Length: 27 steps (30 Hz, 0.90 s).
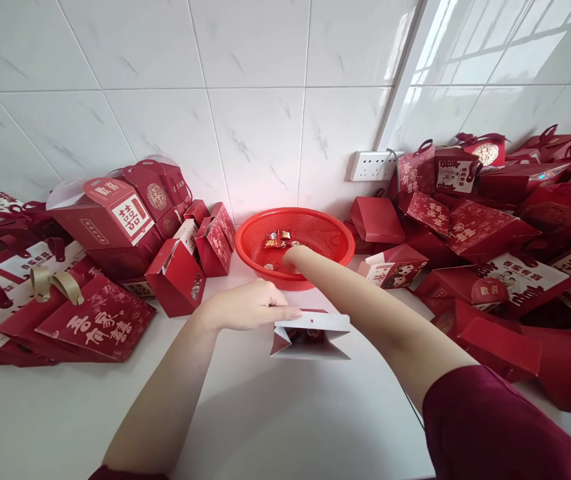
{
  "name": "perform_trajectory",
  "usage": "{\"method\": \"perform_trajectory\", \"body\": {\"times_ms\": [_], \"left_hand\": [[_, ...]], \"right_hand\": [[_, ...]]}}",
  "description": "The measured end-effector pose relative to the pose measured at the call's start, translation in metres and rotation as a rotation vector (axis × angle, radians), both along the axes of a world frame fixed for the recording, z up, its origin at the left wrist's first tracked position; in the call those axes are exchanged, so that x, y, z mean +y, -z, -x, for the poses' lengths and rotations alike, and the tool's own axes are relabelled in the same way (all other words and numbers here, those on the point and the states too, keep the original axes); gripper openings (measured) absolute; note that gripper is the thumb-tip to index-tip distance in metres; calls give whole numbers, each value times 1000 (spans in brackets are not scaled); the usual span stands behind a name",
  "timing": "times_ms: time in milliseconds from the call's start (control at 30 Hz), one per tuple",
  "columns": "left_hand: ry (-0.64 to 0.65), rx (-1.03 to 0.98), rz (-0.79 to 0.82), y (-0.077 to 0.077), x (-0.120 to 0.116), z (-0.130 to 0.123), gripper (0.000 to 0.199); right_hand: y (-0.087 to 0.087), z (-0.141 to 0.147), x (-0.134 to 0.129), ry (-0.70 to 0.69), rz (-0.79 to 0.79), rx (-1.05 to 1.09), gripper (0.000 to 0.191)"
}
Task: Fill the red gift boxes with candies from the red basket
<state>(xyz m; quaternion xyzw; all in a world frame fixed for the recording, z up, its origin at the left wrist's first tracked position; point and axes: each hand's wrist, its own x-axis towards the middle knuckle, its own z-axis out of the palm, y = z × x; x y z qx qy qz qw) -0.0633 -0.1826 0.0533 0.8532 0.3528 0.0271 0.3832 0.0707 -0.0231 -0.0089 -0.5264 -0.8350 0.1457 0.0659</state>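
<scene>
My left hand pinches the near-left top edge of a small gift box, white inside and red outside. The box stands upright with its top flaps apart, and dark red shows inside. Reaching into a red plastic basket, my right hand is bent down among a few wrapped candies. Its fingers are mostly hidden behind the wrist, so what they hold does not show. The basket stands against the tiled wall, just beyond the gift box.
Red gift boxes and gift bags crowd the left side of the white table. More red boxes are heaped on the right. A power strip is fixed to the wall behind.
</scene>
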Motion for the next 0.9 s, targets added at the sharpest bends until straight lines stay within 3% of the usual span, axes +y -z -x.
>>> {"method": "perform_trajectory", "body": {"times_ms": [100,167,300,467,567,667,767,900], "left_hand": [[34,-9,45,-2,-5,0,47],[48,7,54,-3,-6,0,47],[2,15,-14,-1,-1,-3,47],[-240,-28,-215,5,5,-8,50],[-330,-72,-298,6,5,-11,46],[-419,-202,-335,3,2,-14,30],[-499,-327,-416,-3,-5,-19,39],[-464,-436,-403,-12,-18,-24,33]], "right_hand": [[-7,-17,1,18,176,-110,27],[-14,-32,-1,-1,203,-87,20],[-25,-64,-18,-35,65,147,23],[-26,-99,-63,-19,-163,498,21],[-33,-115,-91,6,-206,788,17],[-45,-123,-114,-59,-138,1003,19],[-56,-124,-134,-163,-28,1168,17],[-63,-121,-155,-232,48,1202,11]]}}
